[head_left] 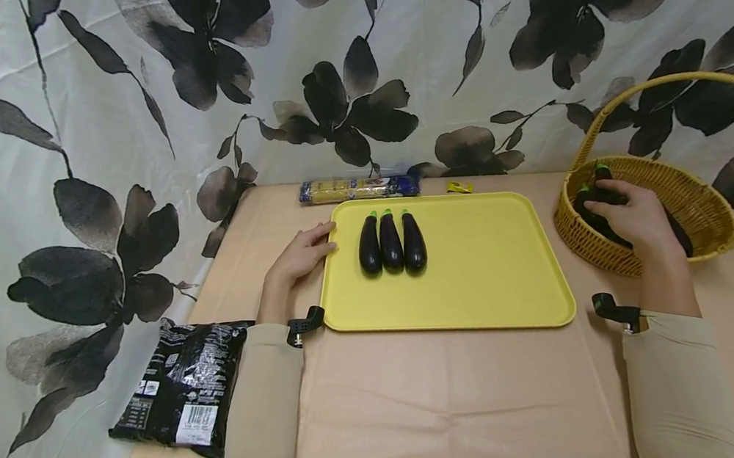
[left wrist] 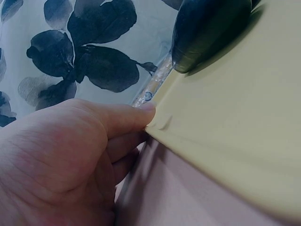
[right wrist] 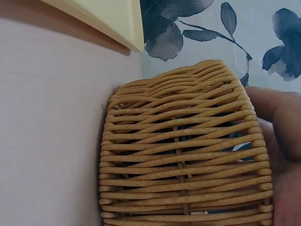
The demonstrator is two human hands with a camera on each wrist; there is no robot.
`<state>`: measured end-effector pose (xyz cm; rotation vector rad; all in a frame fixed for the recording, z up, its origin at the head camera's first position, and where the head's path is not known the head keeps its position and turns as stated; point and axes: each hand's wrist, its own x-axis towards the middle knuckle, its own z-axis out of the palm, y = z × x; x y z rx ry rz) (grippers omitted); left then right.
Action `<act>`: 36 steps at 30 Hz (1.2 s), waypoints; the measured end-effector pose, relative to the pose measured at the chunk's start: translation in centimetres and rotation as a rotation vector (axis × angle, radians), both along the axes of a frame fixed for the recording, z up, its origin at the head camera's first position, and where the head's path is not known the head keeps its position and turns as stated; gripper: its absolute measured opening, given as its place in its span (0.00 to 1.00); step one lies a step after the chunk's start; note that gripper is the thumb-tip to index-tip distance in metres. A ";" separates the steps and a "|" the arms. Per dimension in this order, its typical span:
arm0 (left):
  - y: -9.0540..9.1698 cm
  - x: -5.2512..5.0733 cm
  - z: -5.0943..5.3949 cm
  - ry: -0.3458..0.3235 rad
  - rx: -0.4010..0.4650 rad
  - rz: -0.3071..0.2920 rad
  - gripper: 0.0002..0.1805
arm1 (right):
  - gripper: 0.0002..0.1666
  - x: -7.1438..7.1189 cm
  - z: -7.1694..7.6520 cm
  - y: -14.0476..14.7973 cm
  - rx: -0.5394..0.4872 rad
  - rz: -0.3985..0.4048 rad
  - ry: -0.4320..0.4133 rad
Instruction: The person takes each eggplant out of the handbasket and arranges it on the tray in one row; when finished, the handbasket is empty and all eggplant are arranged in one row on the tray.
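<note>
Three dark eggplants (head_left: 391, 244) lie side by side on the left part of a yellow tray (head_left: 489, 261). My left hand (head_left: 298, 261) pinches the tray's upper left edge; in the left wrist view the thumb of that hand (left wrist: 70, 150) lies on the rim with fingers beneath. My right hand (head_left: 641, 221) reaches into a wicker basket (head_left: 703, 204), its fingers curled round a dark eggplant (head_left: 604, 191). More dark vegetables lie in the basket. In the right wrist view the basket's woven side (right wrist: 183, 155) hides most of the right hand (right wrist: 282, 127).
Behind the tray lie a long blue and yellow packet (head_left: 359, 189) and a small yellow packet (head_left: 460, 187). A shiny black bag (head_left: 186, 390) is at the table's left edge, beside my left forearm. A floral curtain (head_left: 338, 62) hangs behind the table.
</note>
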<state>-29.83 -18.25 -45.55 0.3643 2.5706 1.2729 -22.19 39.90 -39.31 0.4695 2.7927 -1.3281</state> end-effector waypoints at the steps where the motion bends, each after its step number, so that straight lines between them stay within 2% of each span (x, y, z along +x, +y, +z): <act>1: 0.0 0.0 0.1 -0.001 0.002 0.000 0.31 | 0.47 0.0 0.0 0.0 -0.001 -0.002 -0.001; 11: 0.1 0.0 0.0 -0.015 0.016 0.004 0.31 | 0.41 0.3 0.1 0.3 -0.090 0.007 0.018; 15: 0.1 -0.1 -0.1 -0.024 0.025 0.010 0.31 | 0.39 0.2 0.4 0.3 -0.152 -0.014 0.047; 19: 0.1 0.0 -0.1 -0.027 0.027 0.018 0.31 | 0.39 0.3 0.8 0.3 -0.197 -0.035 0.063; 24: 0.1 0.0 -0.1 -0.024 0.026 0.023 0.31 | 0.40 0.5 1.4 0.1 -0.241 0.000 0.081; 27: 0.1 0.0 -0.1 -0.024 0.024 0.022 0.31 | 0.42 0.4 1.7 -0.2 -0.303 -0.004 0.128; 32: 0.1 0.0 -0.1 -0.027 0.025 0.019 0.31 | 0.44 0.3 2.3 -0.7 -0.479 -0.038 0.282; 36: 0.1 -0.1 -0.1 -0.027 0.031 0.020 0.31 | 0.45 0.5 2.7 -1.2 -0.604 -0.019 0.367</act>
